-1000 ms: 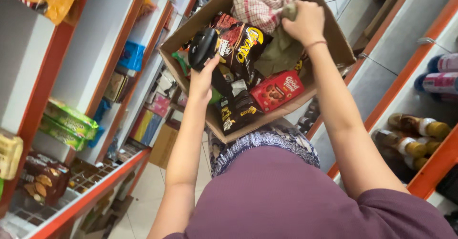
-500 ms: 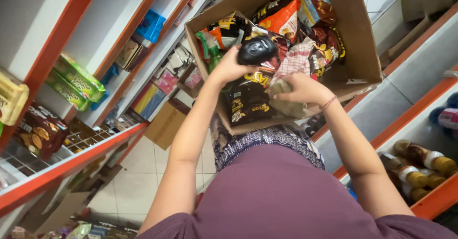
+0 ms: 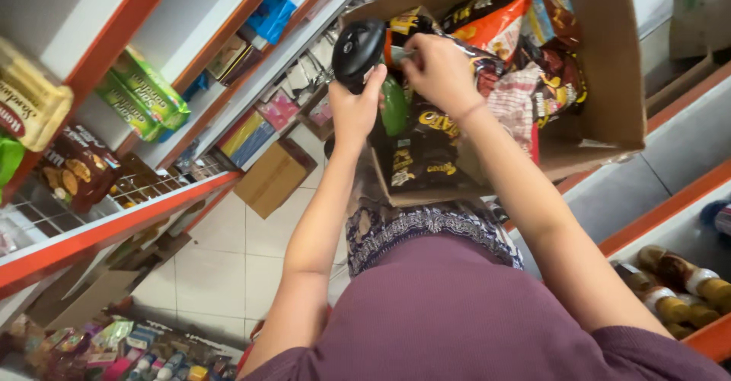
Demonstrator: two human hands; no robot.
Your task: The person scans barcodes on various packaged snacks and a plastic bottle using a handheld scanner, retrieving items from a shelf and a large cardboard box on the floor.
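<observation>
My left hand (image 3: pixel 355 111) is wrapped shut around the handle of a black plastic handheld barcode scanner (image 3: pixel 358 46), held up at the near-left corner of a big open brown cardboard box (image 3: pixel 609 84) packed with snack bags. The scanner's rounded head sits above my fist, just over the box's rim.

My right hand (image 3: pixel 440 70) is inside the box, fingers pinched closed on the top edge of a shiny dark snack packet (image 3: pixel 487 61); exactly how much of it they grip I cannot tell, since the knuckles hide the fingertips.

Orientation: the scanner's long axis runs from my fist up toward the head, roughly upright in this view and leaning slightly to the right. The head faces across toward the packet beside it; the scan window itself is not visible.

Risks as I judge them:
- The pinch on the packet is only at its edge; slick foil could slip free and drop back among the other bags.
- The two hands are nearly touching; a twitch could knock the scanner head against the packet or rim.
- If the packet crinkles or tilts, its code may not face the scanner.
- The box seems to rest against my body; leaning could tip it, spilling bags onto the pale tiled floor (image 3: pixel 213 274).

Red-edged metal shelves (image 3: pixel 114 221) with biscuit packs flank me on the left.
</observation>
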